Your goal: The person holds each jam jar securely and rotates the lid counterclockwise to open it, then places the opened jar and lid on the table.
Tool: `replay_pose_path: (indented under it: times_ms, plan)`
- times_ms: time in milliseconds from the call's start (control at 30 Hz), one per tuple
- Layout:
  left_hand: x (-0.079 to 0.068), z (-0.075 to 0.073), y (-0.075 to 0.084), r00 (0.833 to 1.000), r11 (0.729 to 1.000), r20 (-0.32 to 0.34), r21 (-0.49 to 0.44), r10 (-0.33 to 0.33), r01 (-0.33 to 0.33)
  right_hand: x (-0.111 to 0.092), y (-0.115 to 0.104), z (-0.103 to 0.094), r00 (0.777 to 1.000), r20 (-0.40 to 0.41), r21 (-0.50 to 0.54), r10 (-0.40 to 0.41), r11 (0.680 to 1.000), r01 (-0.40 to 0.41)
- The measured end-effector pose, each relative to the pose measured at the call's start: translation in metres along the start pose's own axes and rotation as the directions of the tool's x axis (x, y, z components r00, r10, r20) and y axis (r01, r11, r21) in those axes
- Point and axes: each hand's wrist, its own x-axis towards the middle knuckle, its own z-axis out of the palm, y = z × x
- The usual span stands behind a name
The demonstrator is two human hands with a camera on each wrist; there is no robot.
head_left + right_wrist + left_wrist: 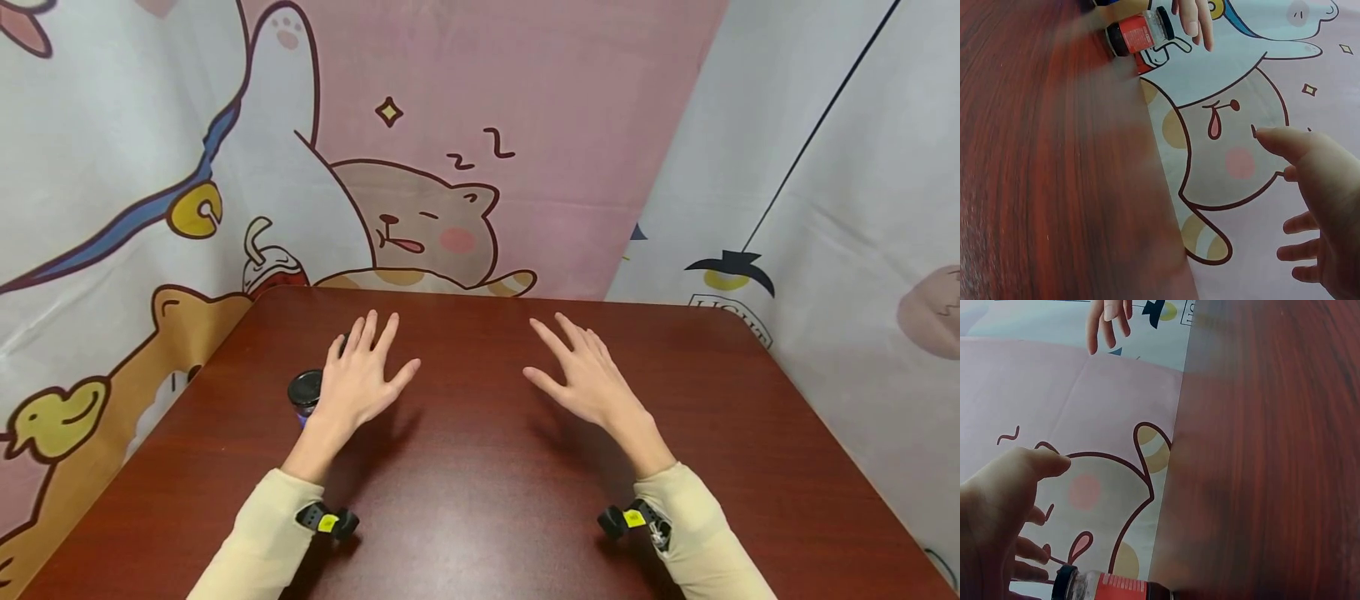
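Observation:
My left hand (356, 382) hovers over the left half of the table, fingers spread and holding nothing. Just beside it, partly covered by the hand, stands a jar with a black lid (306, 388) and a bit of blue on its side. A second jar, mostly hidden behind the fingers in the head view, shows a red label (1121, 586), clear glass and a dark lid in the left wrist view. It also appears in the right wrist view. Over the right half, my right hand (594, 382) is held out with fingers spread, touching nothing.
Both hands are above a dark red-brown wooden table (465, 500). A cartoon-printed cloth (585, 150) hangs behind the table and along its sides. Black straps with small devices (330, 522) sit on both wrists, over cream sleeves. A dark cable (941, 567) shows near the right edge.

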Motion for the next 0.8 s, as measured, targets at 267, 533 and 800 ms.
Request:
replay_pose_path:
  times_ms: [267,533,800]
  plan:
    - [-0.008,-0.002,-0.008,0.997,1.000,-0.081,-0.017,0.019,-0.021,0.003,-0.008,0.002,1.000,-0.001,0.011,-0.015,1.000,0.015]
    - [-0.015,-0.002,-0.019,0.992,0.999,-0.124,-0.030,0.016,-0.020,0.006,-0.013,0.004,1.000,0.003,0.023,-0.017,1.000,0.017]
    - [-0.023,-0.002,-0.027,0.986,1.000,-0.167,-0.022,0.008,-0.012,0.006,-0.019,0.008,1.000,0.004,0.042,-0.015,0.999,0.015]
